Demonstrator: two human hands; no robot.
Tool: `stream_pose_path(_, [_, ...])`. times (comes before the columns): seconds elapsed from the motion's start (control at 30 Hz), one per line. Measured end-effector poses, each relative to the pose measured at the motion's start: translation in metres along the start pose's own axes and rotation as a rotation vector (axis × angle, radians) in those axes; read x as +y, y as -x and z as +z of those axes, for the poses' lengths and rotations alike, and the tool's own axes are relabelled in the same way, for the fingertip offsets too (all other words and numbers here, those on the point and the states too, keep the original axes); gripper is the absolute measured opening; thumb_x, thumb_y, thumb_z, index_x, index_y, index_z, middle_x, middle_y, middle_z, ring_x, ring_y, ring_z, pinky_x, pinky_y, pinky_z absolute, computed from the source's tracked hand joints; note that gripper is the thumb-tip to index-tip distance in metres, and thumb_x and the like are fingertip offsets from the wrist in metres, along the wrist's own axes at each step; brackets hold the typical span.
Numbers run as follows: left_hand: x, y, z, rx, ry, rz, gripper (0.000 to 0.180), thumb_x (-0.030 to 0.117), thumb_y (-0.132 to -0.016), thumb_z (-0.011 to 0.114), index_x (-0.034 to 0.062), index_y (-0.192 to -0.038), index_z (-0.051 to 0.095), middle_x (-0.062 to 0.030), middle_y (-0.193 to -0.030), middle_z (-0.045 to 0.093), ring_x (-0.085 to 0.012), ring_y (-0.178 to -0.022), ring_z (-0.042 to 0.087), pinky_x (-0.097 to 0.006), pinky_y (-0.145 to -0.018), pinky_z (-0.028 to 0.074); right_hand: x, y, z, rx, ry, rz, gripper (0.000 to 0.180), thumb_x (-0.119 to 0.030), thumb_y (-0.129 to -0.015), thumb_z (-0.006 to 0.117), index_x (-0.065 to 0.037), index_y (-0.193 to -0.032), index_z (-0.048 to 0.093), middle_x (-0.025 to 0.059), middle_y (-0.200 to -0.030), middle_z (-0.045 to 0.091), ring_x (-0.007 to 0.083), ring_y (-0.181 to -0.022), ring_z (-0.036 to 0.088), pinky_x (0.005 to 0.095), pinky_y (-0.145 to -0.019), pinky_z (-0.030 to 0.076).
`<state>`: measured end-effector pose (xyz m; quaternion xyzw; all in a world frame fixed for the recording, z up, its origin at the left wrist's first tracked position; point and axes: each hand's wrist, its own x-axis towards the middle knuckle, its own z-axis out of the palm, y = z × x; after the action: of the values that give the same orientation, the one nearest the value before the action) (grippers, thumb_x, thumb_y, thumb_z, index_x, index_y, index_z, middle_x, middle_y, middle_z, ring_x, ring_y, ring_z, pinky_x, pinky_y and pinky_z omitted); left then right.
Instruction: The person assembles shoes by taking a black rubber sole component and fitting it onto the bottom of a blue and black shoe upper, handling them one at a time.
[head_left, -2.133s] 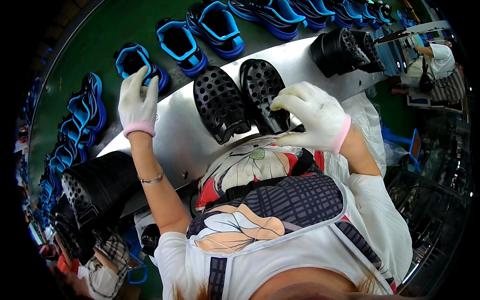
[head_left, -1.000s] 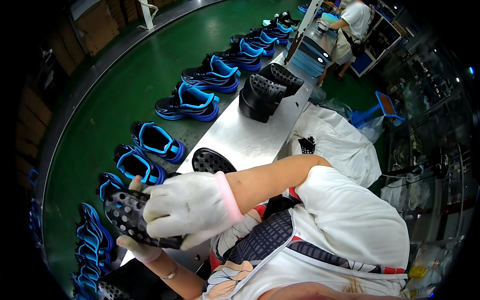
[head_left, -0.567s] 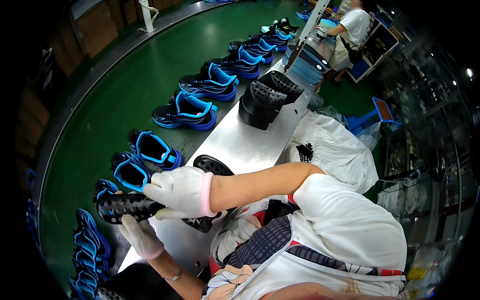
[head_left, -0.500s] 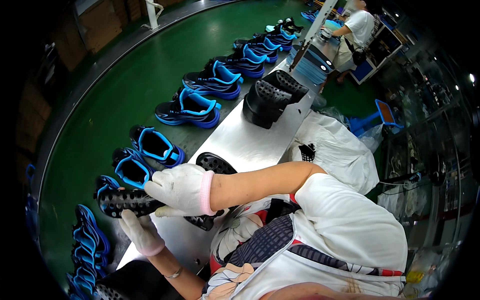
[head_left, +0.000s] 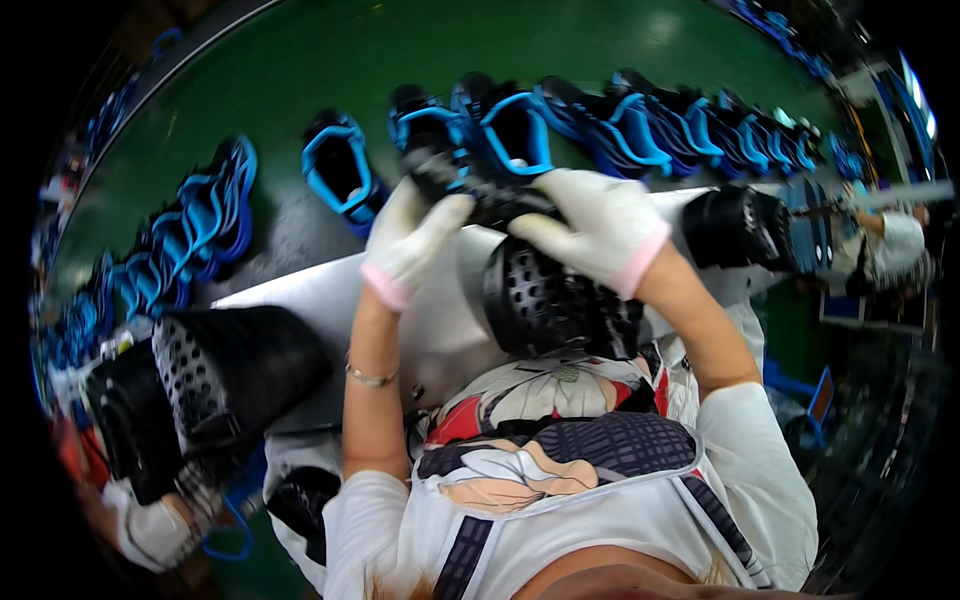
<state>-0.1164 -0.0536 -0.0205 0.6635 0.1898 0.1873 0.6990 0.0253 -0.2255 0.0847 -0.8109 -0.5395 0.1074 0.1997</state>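
Both my hands wear white gloves with pink cuffs. Between them is a black insole (head_left: 478,198), blurred by motion, tilted in front of the nearest shoes. My left hand (head_left: 412,235) grips its left end, thumb on the near side. At the other end my right hand (head_left: 598,225) holds it, fingers partly hidden. Just below the right hand stands a stack of black insoles (head_left: 535,300) with round dots. Behind the held insole are two black shoes with bright blue linings, the left shoe (head_left: 425,115) partly covered and the right shoe (head_left: 515,130) showing its opening.
A bare metal shelf (head_left: 440,300) runs along my front, beside a green surface (head_left: 330,60). More shoes (head_left: 340,170) line its edge to left and right. Black stacks stand at left (head_left: 250,360) and right (head_left: 720,228). Other people (head_left: 895,245) are at both sides.
My view has swung round to the right-hand side's opposite, facing the shelf squarely. Both hands still hold the insole, now before a different part of the shoe row, with its dotted face less visible.
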Motion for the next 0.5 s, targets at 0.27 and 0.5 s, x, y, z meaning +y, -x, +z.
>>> stream_pose_path(0.27, [-0.028,-0.021,-0.007,0.015,-0.809,0.161,0.036,0.023,-0.083,0.067,-0.0001,-0.109,0.062,-0.0186,-0.116,0.059,-0.0393,-0.101,0.059,-0.045,-0.087,0.049,0.015,-0.049,-0.010,-0.226,0.046,0.133,0.049,-0.049,-0.082,0.061,0.000,-0.081,0.067,0.0199,-0.071,0.064,0.0359,-0.069,0.064,0.0414,-0.066,0.051])
stream_pose_path(0.5, [-0.039,-0.045,0.018,0.142,-0.821,0.234,0.029,0.026,-0.086,0.064,0.0115,-0.111,0.064,-0.0145,-0.109,0.063,-0.0368,-0.100,0.060,-0.047,-0.083,0.050,0.000,-0.131,-0.011,-0.382,0.355,0.033,0.050,-0.047,-0.081,0.054,0.000,-0.083,0.072,0.0210,-0.078,0.068,0.0343,-0.075,0.067,0.0404,-0.072,0.054])
